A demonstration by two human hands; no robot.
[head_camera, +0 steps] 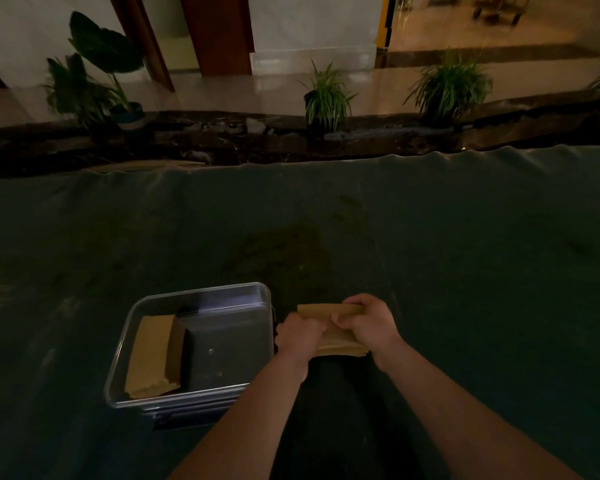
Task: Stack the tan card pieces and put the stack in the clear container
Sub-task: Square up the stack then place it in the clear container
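Both my hands grip one stack of tan card pieces point(336, 336) just right of the clear container point(187, 400). My left hand point(300, 336) closes on the stack's left side and my right hand point(364, 323) on its right side, fingers curled over the top. The stack sits low over the dark cloth, and whether it touches the cloth I cannot tell. Inside the container, another stack of tan card pieces point(151, 355) leans against the left wall.
A dark green cloth point(465, 271) covers the table, with its far edge running across the view. Beyond it lie a dark planter strip and several potted plants point(326, 98) on a shiny floor. The container stands near the table's front, left of my arms.
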